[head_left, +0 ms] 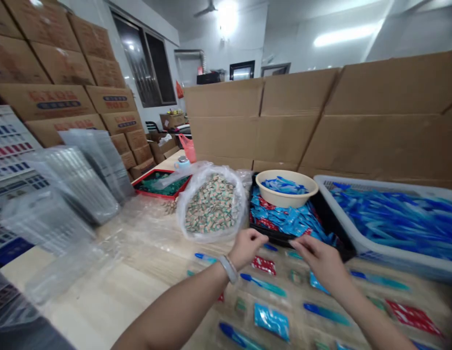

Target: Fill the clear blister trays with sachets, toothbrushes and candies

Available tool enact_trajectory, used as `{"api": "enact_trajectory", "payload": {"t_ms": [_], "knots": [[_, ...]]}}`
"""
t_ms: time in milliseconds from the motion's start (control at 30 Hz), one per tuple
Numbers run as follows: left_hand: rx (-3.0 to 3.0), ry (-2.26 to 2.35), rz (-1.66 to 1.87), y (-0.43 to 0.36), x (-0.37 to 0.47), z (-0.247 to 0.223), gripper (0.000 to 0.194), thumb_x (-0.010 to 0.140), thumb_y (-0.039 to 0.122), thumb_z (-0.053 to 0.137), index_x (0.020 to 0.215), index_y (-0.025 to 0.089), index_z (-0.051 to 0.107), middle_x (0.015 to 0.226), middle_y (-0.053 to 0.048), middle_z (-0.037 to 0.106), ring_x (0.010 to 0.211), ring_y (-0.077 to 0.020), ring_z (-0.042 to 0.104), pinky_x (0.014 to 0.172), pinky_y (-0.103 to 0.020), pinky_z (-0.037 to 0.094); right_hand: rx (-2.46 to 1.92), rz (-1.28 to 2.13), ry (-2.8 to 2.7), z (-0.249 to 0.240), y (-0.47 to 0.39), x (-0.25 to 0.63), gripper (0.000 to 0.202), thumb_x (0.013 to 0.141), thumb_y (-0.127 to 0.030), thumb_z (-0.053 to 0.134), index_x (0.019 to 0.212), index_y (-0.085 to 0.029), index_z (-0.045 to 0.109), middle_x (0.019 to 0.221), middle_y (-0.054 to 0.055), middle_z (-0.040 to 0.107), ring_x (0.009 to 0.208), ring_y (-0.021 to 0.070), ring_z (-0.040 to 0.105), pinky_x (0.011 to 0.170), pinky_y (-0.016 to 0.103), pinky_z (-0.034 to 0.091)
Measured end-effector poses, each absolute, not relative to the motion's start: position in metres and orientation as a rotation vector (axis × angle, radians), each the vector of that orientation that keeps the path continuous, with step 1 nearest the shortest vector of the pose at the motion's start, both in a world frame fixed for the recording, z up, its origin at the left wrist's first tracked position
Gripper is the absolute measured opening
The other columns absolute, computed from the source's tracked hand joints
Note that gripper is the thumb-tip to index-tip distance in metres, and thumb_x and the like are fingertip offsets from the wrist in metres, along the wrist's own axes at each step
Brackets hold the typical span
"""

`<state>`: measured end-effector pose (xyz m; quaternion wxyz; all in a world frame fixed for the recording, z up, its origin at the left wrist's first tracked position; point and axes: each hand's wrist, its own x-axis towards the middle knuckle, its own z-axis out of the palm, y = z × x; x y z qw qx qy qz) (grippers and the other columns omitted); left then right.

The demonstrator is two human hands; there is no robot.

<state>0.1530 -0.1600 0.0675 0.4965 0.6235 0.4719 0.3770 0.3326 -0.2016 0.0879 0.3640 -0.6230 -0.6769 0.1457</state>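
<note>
My left hand (247,248), with a grey band on its wrist, is closed in a pinch near the front edge of a black tray (275,237). Level with it, my right hand (317,255) is also pinched, a short gap to the right. Whatever lies between the fingertips of either hand is too small or blurred to make out. Below and around both hands, blue-to-teal slender plastic pieces (263,285), red packets (264,265), light blue packets (271,321) and small greenish squares (240,306) lie spread out in repeating groups.
A clear bag (180,218) holds many small patterned pieces. Behind my hands stands a cream basin (284,198) of blue pieces on packets. To the right is a white basket (360,248). Stacked clear trays (76,180), a red tray (171,196) and a cardboard wall (226,136) surround the table.
</note>
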Motion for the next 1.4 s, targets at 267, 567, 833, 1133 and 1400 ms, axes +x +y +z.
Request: {"api": "enact_trajectory", "payload": {"t_ms": [267, 567, 833, 1133, 1400], "knots": [[0.823, 0.875, 0.873, -0.075, 0.018, 0.135, 0.072, 0.074, 0.067, 0.008, 0.09, 0.014, 0.054, 0.075, -0.007, 0.06, 0.07, -0.0164, 0.056, 0.064, -0.03, 0.043, -1.29, 0.235, -2.062, 0.098, -0.084, 0.127, 0.041, 0.084, -0.028, 0.03, 0.122, -0.018, 0.04, 0.124, 0.01, 0.045, 0.115, 0.0192, 0.037, 0.095, 0.04, 0.026], [1.893, 1.582, 0.573, -0.042, -0.02, 0.049, 0.018, 0.071, 0.026, 0.05, 0.075, 0.013, 0.062, 0.077, -0.007, 0.061, 0.082, -0.0221, 0.055, 0.074, -0.033, 0.039, -1.676, 0.326, -2.385, 0.024, -0.045, 0.155, 0.025, 0.076, -0.015, 0.042, 0.092, -0.022, 0.061, 0.089, 0.005, 0.062, 0.084, 0.017, 0.056, 0.072, 0.026, 0.04], [2.411, 1.783, 0.414, -0.053, -0.012, 0.026, 0.019, 0.073, 0.024, 0.05, 0.086, 0.019, 0.062, 0.094, -0.009, 0.055, 0.096, -0.0234, 0.047, 0.082, -0.037, 0.034, -1.669, 0.174, -2.459, 0.014, -0.041, 0.158, 0.023, 0.075, -0.016, 0.044, 0.092, -0.02, 0.058, 0.091, 0.008, 0.054, 0.081, 0.0172, 0.053, 0.07, 0.026, 0.039], [2.109, 1.919, 0.131, -0.074, -0.02, 0.024, 0.025, 0.078, 0.023, 0.041, 0.083, 0.014, 0.064, 0.083, -0.013, 0.062, 0.083, -0.0215, 0.057, 0.074, -0.031, 0.039, -1.449, 0.755, -2.338, 0.009, -0.039, 0.154, 0.01, 0.068, -0.009, 0.047, 0.069, -0.017, 0.052, 0.066, -0.001, 0.051, 0.063, 0.0109, 0.047, 0.058, 0.02, 0.034], [2.067, 1.965, 0.161, -0.088, -0.017, 0.018, 0.024, 0.078, 0.018, 0.04, 0.086, 0.012, 0.062, 0.084, -0.015, 0.063, 0.08, -0.0218, 0.059, 0.067, -0.029, 0.042, -1.341, 0.589, -2.664, 0.01, -0.029, 0.121, 0.03, 0.065, -0.006, 0.043, 0.085, -0.02, 0.06, 0.083, 0.003, 0.059, 0.075, 0.0148, 0.051, 0.061, 0.022, 0.031]]}}
